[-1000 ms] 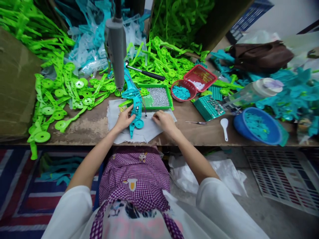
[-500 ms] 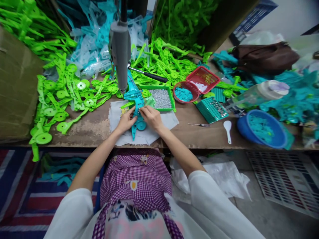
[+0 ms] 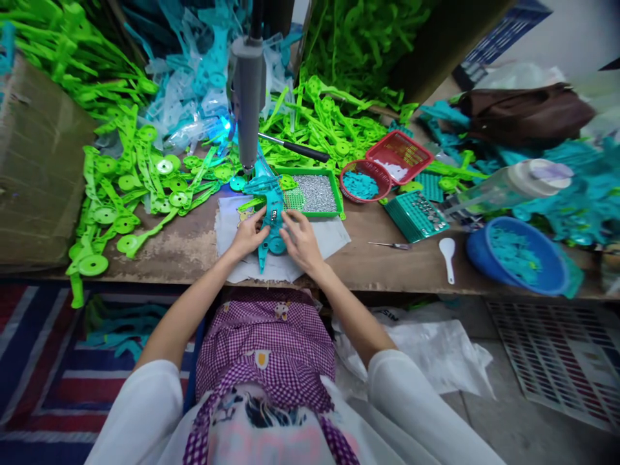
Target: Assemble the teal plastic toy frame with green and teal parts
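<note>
A long turquoise plastic part point(image 3: 272, 201) lies on a pale cloth point(image 3: 320, 236) in front of me, its pointed end towards me. Small metal pieces point(image 3: 274, 215) show in a recess near its middle. My left hand point(image 3: 249, 234) grips its left edge, thumb over the surface. At the right edge is my right hand point(image 3: 301, 240), fingers apart and holding nothing; fingertips are beside the part, and whether they touch it I cannot tell. Over the far end hangs a grey cylindrical power screwdriver point(image 3: 247, 103). Just beyond my right hand stands a green tray point(image 3: 341, 208) of small silvery pieces.
Green plastic parts point(image 3: 104, 216) heap up left and behind. To the right are red baskets point(image 3: 404, 158), stacked teal trays point(image 3: 411, 216), a thin screwdriver point(image 3: 390, 245), a white spoon point(image 3: 447, 258), a blue bowl point(image 3: 477, 248) and a bottle point(image 3: 516, 181). A cardboard box point(image 3: 46, 168) borders the left.
My right hand has drawn back to the right off the part and its fingers have spread, baring the metal pieces. A bluish light now glows behind the hanging tool. The view has shifted slightly.
</note>
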Motion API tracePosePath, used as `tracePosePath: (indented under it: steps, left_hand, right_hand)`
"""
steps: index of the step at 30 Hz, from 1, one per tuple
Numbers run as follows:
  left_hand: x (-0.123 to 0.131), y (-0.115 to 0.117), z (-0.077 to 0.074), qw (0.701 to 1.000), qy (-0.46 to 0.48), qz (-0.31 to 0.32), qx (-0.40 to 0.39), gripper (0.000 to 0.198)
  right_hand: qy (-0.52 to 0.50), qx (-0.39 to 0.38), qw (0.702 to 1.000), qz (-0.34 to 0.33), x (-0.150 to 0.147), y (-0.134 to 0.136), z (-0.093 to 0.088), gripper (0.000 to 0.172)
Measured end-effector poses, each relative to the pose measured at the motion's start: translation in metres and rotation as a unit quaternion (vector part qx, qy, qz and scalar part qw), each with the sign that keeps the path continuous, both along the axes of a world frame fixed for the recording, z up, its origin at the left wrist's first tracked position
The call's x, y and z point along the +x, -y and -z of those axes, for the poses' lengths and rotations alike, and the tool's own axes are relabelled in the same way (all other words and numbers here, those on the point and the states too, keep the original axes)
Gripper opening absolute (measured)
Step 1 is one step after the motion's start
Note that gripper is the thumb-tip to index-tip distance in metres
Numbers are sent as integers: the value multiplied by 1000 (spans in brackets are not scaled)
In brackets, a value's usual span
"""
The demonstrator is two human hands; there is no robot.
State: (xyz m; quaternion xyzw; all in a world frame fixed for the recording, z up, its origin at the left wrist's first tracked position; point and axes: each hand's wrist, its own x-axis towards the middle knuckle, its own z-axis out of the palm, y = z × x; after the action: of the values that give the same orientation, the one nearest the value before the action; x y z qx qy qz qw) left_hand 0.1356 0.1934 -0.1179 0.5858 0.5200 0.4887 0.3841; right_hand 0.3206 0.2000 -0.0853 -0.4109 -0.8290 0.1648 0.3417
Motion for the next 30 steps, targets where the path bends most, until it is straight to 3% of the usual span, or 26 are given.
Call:
tracePosePath:
  steps: [3, 5, 7, 11, 16, 18, 21, 25, 30]
  left_hand:
    - [1, 1, -2, 999, 30, 29, 0, 64]
    - [2, 2, -4, 999, 41, 36, 3, 67]
    - [3, 4, -7, 998, 47, 32, 6, 69]
    - [-1, 11, -16, 999, 43, 18, 9, 70]
    - [-17, 39, -31, 998, 50, -22, 33, 59]
    - [-22, 58, -33, 996, 51, -62, 28, 52]
    - [-27, 84, -32, 991, 30, -127, 27, 43]
    - [-34, 101, -26, 975, 7, -220, 37, 39]
    - [-49, 104, -22, 951, -39, -301, 57, 37]
  right_hand:
    - [-108, -37, 987, 116, -5, -5, -8, 59]
    - [-123, -86, 979, 136, -15, -21, -12, 72]
    - [-111, -143, 977, 111, -29, -41, -15, 75]
    - [-166, -211, 962, 47, -55, -68, -16, 58]
    - [-294, -360, 885, -39, -63, -62, -17, 55]
    - [-309, -401, 860, -70, -54, -52, -17, 54]
    - [-293, -434, 848, -79, -31, -35, -16, 53]
    - [-225, -421, 875, -83, 5, -13, -17, 55]
    - [-147, -372, 910, -111, 68, 6, -17, 52]
